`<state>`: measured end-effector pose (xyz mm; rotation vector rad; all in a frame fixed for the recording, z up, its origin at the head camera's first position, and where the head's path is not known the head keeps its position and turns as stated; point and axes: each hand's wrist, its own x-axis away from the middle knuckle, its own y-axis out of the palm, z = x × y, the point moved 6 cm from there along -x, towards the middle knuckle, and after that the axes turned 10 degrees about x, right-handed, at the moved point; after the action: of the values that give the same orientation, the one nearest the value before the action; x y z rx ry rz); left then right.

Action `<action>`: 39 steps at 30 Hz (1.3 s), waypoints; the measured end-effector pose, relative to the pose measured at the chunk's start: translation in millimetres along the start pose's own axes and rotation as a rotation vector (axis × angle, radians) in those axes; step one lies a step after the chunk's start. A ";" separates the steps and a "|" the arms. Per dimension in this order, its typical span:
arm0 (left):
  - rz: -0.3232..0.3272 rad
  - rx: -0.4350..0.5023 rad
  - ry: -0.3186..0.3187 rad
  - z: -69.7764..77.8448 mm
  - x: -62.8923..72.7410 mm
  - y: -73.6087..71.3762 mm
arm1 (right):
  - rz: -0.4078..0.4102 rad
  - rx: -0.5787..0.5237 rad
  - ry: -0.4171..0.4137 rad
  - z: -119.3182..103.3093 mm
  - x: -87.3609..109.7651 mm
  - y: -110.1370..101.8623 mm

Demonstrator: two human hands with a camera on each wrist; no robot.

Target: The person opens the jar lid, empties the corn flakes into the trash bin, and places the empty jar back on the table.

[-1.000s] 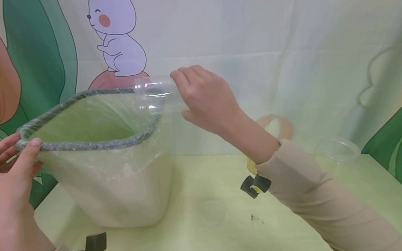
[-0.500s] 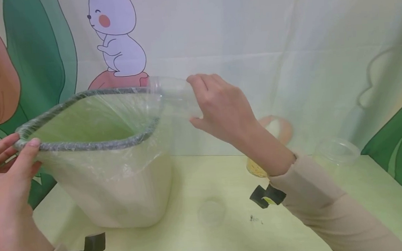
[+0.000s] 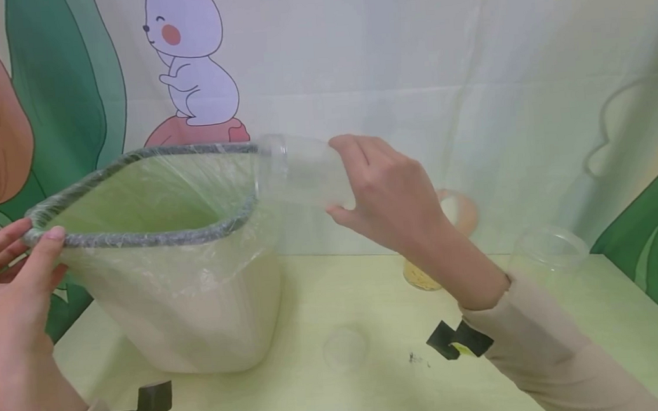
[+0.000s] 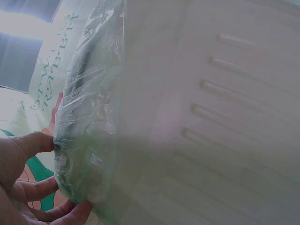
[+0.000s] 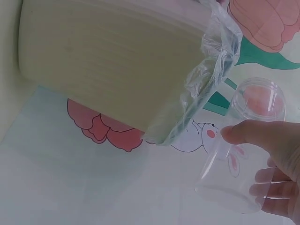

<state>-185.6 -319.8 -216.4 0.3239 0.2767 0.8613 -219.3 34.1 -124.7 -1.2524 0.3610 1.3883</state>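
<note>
Seen from the head, the left hand [image 3: 13,278] pinches the bag-covered [image 3: 184,270] bin [image 3: 200,329] between thumb and fingers, at about eight o'clock on its mouth. The right hand [image 3: 394,194] grips a clear jar [image 3: 309,168] on its side, thumb opposite the fingers, the jar's mouth beside the bin's edge at three o'clock; I cannot tell whether they touch. On the table [image 3: 388,392], a clear disc [image 3: 345,347] lies at four o'clock from the bin.

Bin [image 3: 194,323] blocking left, room above tabletop [image 3: 370,298]
</note>
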 end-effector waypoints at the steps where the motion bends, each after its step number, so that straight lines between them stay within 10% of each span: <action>1: 0.001 0.000 -0.001 -0.1 0.0 -0.2 | 0.005 -0.005 -0.002 0.1 1.7 -0.7; 39: -0.010 0.019 0.004 0.4 0.9 0.7 | 0.131 -0.141 0.115 9.7 58.0 -15.4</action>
<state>-185.3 -318.8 -215.8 0.3384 0.2902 0.8496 -196.3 76.5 -161.5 -1.4499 0.4372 1.4764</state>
